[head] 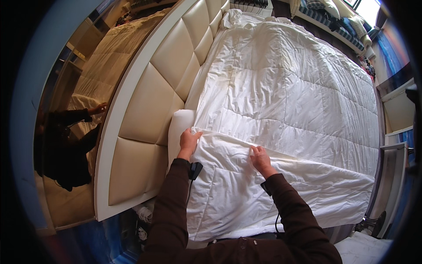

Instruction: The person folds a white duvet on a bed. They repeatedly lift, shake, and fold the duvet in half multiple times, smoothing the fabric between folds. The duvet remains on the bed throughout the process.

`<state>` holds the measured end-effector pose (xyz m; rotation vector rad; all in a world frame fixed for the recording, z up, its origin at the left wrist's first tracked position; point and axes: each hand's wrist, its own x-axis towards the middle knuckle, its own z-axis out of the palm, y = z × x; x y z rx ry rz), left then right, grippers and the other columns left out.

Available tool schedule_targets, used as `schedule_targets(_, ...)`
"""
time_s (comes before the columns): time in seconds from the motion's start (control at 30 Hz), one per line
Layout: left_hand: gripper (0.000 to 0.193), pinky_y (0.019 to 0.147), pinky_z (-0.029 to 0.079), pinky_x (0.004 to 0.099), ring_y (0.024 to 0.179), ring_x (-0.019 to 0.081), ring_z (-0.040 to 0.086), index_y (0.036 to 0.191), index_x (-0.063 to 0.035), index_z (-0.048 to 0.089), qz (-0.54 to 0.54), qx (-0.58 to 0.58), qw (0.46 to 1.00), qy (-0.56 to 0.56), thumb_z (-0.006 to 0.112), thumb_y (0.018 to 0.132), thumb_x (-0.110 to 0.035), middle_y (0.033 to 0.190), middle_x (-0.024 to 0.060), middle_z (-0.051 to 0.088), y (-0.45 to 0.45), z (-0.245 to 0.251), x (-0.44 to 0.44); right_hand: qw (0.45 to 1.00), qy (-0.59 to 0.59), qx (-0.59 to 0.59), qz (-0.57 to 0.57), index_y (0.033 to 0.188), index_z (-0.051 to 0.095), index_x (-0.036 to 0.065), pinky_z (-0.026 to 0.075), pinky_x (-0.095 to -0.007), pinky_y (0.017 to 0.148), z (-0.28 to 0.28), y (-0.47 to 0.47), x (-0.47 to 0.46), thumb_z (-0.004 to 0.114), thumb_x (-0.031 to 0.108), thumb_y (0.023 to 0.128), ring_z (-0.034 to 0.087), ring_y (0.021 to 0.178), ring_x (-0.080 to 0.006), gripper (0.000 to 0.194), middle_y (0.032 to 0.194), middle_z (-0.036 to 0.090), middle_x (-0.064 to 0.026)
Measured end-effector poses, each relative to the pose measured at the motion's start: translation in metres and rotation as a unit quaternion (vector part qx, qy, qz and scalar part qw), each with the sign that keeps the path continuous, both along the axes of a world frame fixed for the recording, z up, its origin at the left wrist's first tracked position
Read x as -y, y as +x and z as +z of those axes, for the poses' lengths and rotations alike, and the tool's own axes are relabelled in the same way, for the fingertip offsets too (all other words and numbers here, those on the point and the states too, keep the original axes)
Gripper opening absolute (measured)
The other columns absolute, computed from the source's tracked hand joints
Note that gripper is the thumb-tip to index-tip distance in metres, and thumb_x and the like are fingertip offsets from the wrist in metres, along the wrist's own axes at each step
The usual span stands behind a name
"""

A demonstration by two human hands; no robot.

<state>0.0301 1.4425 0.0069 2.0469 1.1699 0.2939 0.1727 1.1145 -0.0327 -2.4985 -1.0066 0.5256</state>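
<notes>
A white stitched quilt (pixel 254 95) covers the bed, wrinkled all over. Across its near part runs a raised edge or fold, slanting from the headboard side down toward the far right. My left hand (pixel 189 142) pinches this edge at its end, beside the padded headboard (pixel 145 112). Farther along, my right hand (pixel 261 160) holds the same edge between thumb and fingers. Below both hands, the near part of the quilt (pixel 230 194) drapes toward my body. What lies under the quilt is hidden. A white pillow or mattress corner (pixel 181 122) shows beside my left hand.
A mirror (pixel 82 99) beyond the headboard reflects the bed and a dark-clothed arm. At the far right stands a sofa (pixel 333 26) with cushions. White fabric (pixel 362 246) lies at lower right. Black devices with cables are on both wrists.
</notes>
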Motion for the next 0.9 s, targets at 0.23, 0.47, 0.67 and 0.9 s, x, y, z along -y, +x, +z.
schedule_targets(0.23,0.045,0.064,0.050,0.0437,0.074,0.0398,0.065,0.093,0.0028,0.065,-0.019,0.106,0.994,0.024,0.078,0.077,-0.037,0.078,0.0233,0.066,0.000,0.039,0.032,0.997,0.050,0.051,0.010,0.143,0.038,0.010,0.044,-0.0438,0.101,0.017,0.003,-0.031,0.076,0.026,0.077,0.046,0.125,-0.0371,0.078,0.135,0.048,-0.0186)
schedule_targets(0.47,0.043,0.064,0.050,0.0403,0.071,0.0355,0.065,0.093,0.0013,0.068,0.055,0.166,0.979,0.107,0.082,0.074,-0.034,0.080,0.0207,0.067,-0.012,0.033,0.027,0.996,0.053,0.020,0.066,0.141,0.043,0.011,0.045,-0.0429,0.098,0.022,-0.001,-0.043,0.075,0.026,0.077,0.048,0.123,-0.0360,0.073,0.135,0.049,-0.0180)
schedule_targets(0.67,0.040,0.069,0.050,0.0378,0.072,0.0332,0.064,0.098,-0.0002,0.068,0.038,0.066,0.987,0.143,0.082,0.075,-0.029,0.082,0.0183,0.069,-0.032,-0.015,-0.004,0.998,0.020,0.028,0.046,0.140,0.044,0.011,0.042,-0.0435,0.102,0.018,-0.007,-0.043,0.074,0.025,0.078,0.046,0.127,-0.0333,0.071,0.136,0.049,-0.0150)
schedule_targets(0.9,0.013,0.069,0.046,0.0242,0.073,0.0080,0.054,0.096,-0.0015,0.069,0.039,0.342,0.913,-0.220,0.073,0.085,-0.006,0.081,-0.0018,0.066,-0.011,0.059,0.023,0.998,-0.018,0.058,0.001,0.150,0.029,0.016,0.036,-0.0484,0.106,0.029,-0.001,-0.035,0.083,0.035,0.069,0.032,0.140,-0.0326,0.099,0.152,0.032,-0.0143)
